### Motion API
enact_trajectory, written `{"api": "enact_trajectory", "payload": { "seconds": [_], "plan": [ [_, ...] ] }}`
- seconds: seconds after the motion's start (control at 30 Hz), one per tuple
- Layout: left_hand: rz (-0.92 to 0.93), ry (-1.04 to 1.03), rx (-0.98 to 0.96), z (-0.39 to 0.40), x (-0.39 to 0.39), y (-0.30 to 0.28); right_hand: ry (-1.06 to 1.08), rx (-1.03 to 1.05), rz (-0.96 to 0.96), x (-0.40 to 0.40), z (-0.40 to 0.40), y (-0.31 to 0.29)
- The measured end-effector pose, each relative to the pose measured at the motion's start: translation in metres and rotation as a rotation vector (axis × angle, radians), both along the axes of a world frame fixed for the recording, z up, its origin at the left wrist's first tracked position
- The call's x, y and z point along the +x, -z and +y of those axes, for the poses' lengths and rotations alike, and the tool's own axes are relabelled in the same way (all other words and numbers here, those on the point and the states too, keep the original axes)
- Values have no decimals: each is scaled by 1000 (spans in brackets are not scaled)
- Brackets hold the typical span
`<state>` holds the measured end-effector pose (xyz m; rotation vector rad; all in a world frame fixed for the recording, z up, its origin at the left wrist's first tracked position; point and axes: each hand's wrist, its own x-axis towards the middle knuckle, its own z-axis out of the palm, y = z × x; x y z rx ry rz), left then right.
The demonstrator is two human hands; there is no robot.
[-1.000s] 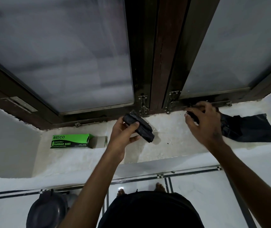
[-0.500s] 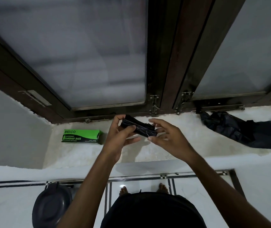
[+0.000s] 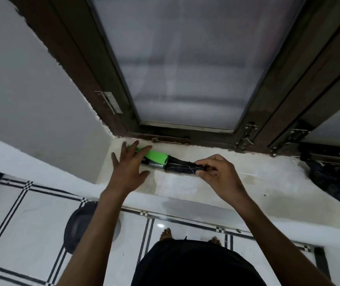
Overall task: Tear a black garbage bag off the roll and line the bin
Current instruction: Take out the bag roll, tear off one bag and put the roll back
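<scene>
From my remote seat I see both bare hands up at the pale stone window sill (image 3: 268, 178) below the dark brown wooden window frame (image 3: 78, 65) with its frosted glass pane (image 3: 185, 58). The left hand (image 3: 129, 169) lies spread, fingers apart, over the near end of the bright green cardboard garbage-bag box (image 3: 156, 157), which rests flat on the sill close to the left corner; the fingertips lie across the box top, but I cannot tell how firmly they press. The right hand (image 3: 216, 175) is pinched shut on the right end of the tight black roll of plastic garbage bags (image 3: 180, 167), thumb below and fingers above. The roll lies lengthwise on the sill, its left end meeting the open mouth of the green box (I cannot tell whether that end is already inside or only touching the opening). A thin pale thread shows at the pinched end.

Well apart to the right, a loose black plastic garbage bag (image 3: 334, 182) lies crumpled on the sill and drapes over its front edge. Below, on the white floor tiles with black border lines (image 3: 31, 223), stands the dark grey round bin (image 3: 78, 226), partly hidden behind my left forearm, with no liner that I can make out. My bare toes (image 3: 166, 234) show at the bottom.
</scene>
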<state>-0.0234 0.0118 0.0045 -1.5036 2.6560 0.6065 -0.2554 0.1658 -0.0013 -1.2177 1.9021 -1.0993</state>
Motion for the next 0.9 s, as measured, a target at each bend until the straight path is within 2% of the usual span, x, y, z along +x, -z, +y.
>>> {"api": "enact_trajectory", "payload": {
  "seconds": [0.1,0.17,0.23,0.33,0.4,0.47,0.53,0.6,0.7,0.73,0.8,0.9],
  "plan": [
    [195,12,-72,0,5,9,-12,20,10,18,-17,4],
    [255,-7,-103,4,4,9,42,25,-7,33,-28,7],
    [277,-9,-111,10,1,8,97,37,-103,49,-39,8],
    [312,-39,-109,8,2,10,66,23,-280,67,-51,6],
    [356,-88,-67,4,7,11,80,-16,-269,70,-53,3],
    [405,-98,-30,0,13,10,178,-63,-167,65,-50,-1],
    [436,-89,-14,-4,19,10,269,-49,-167,53,-47,1],
    [479,-93,18,-6,23,10,277,10,-359,44,-46,1],
    [511,-90,36,-8,26,10,191,48,-810,43,-49,-8],
    [509,-87,36,-8,26,10,159,32,-877,44,-50,-12],
    [504,-82,29,-8,24,8,123,5,-871,49,-54,-15],
    [487,-81,13,-7,21,7,110,21,-722,59,-63,-18]
  ]
}}
